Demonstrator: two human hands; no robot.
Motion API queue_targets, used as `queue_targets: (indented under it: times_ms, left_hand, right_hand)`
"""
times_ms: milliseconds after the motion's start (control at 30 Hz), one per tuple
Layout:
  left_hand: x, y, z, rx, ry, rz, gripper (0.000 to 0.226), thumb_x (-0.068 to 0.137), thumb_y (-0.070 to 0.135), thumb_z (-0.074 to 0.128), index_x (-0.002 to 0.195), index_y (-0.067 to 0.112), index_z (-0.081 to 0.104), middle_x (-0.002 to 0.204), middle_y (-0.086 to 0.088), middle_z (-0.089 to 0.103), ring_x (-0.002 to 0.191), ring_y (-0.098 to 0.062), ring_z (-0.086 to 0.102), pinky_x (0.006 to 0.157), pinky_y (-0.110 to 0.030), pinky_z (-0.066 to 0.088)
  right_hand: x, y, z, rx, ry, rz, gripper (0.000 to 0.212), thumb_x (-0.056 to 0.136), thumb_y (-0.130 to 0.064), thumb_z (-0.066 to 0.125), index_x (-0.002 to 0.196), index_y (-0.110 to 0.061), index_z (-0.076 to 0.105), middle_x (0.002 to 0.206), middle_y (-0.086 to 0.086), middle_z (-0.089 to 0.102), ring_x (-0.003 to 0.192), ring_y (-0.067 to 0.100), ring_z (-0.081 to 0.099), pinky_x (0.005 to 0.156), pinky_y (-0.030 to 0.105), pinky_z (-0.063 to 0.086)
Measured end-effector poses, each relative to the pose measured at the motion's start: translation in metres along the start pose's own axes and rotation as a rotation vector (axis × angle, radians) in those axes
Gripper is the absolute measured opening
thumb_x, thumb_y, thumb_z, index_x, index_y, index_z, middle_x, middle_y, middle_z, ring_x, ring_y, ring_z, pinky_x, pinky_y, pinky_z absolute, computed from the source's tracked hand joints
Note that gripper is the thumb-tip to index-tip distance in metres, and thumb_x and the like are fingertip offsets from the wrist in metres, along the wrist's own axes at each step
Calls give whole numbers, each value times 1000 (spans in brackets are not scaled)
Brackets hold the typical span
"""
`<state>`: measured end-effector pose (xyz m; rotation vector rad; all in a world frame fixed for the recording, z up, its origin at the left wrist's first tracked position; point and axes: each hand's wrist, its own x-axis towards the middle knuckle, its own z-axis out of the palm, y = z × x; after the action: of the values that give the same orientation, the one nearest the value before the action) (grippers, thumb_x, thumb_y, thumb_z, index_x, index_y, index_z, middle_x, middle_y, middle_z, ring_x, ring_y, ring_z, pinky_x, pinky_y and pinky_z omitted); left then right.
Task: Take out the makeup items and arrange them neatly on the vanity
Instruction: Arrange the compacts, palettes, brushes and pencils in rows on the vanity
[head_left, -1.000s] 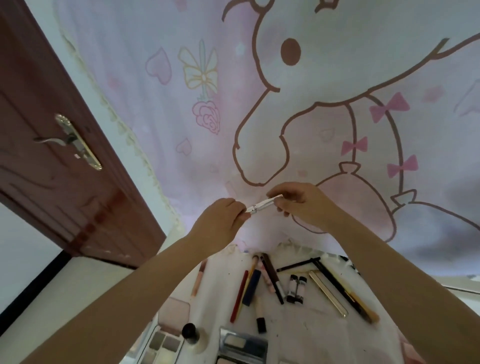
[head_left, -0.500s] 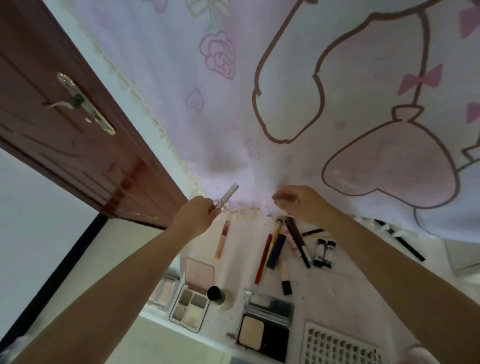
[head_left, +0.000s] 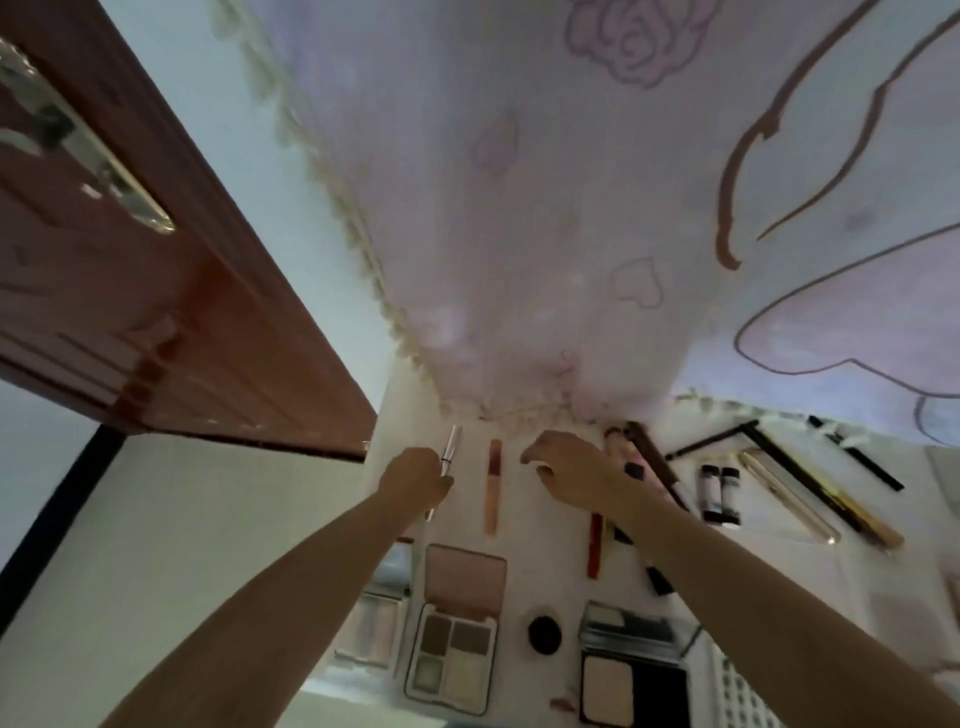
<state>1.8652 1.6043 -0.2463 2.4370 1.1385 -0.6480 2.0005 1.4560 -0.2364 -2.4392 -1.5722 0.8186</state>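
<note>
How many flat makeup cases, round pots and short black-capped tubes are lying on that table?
Flat cases: 3 (clear case, eyeshadow palette, black compact)
Round pots: 1
Short black-capped tubes: 2
Total: 6

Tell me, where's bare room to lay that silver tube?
Bare vanity top lies just left of the pink tube, under the left hand holding the silver tube. Right of the right hand, pencils crowd.

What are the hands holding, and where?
The left hand holds a silver makeup stick by its lower end. The right hand holds nothing.
</note>
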Motion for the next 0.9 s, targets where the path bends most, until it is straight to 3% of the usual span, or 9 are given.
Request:
queue_targets:
  times_ms: [200,300,400,467,533,567,667,800,900]
  left_hand:
    - [8,-11,13,-63,-21,102,38,92,32,51,113,0,55,122,-14,56,114,-26,53,93,-31,41]
    - [7,-15,18,-74,-28,121,41,91,37,51,113,2,55,122,-13,55,115,-26,52,92,-31,41]
    - [8,-19,17,-87,-58,133,45,90,44,51,110,3,57,119,-11,57,111,-25,55,89,-31,43]
    - [7,-22,14,-81,-53,146,48,90,48,49,110,4,56,117,-11,58,110,-24,55,87,-31,43]
    - [6,-25,10,-74,20,190,48,92,48,45,110,4,54,116,-12,57,108,-25,54,86,-32,43]
    - [7,-26,8,-81,75,232,46,93,46,44,110,4,53,116,-12,56,107,-25,54,86,-32,42]
    - [3,-25,3,-135,225,465,42,95,40,42,118,6,50,117,-11,52,108,-23,51,86,-28,40]
    - [-2,-14,-3,-21,315,713,41,93,36,45,123,9,50,115,-8,53,104,-24,52,84,-30,46]
    - [-8,-1,-8,-20,520,801,32,82,31,40,84,13,67,74,1,63,61,-14,62,45,-19,47]
  right_hand:
    - [30,-22,22,-286,-82,55,54,94,-7,36,143,-28,26,129,12,36,116,30,41,89,37,40]
    - [31,-28,22,-468,-118,25,45,95,-12,37,139,-22,35,129,14,38,117,31,42,89,37,40]
    - [27,-26,22,-564,13,-77,17,75,-20,59,83,-21,73,90,9,63,80,25,58,55,24,45]
    - [26,-18,21,-594,48,-68,6,59,-28,65,57,-28,71,72,-1,65,69,19,57,43,17,40]
    - [22,-17,12,-532,39,-54,19,50,-25,81,66,-26,72,76,0,65,70,19,61,48,20,46]
    - [18,-20,4,-472,-14,-46,22,62,-22,79,82,-22,71,86,4,65,79,21,62,57,25,48]
    - [11,-22,-11,-220,-57,15,26,97,-21,40,114,-10,56,110,11,57,103,25,53,80,27,39]
    - [-7,-38,-38,114,54,65,23,98,-17,37,102,-6,56,80,1,53,67,8,47,59,14,34]
    - [-17,-46,-48,352,175,159,21,98,-16,35,81,-15,46,63,-7,38,54,4,37,52,14,32]
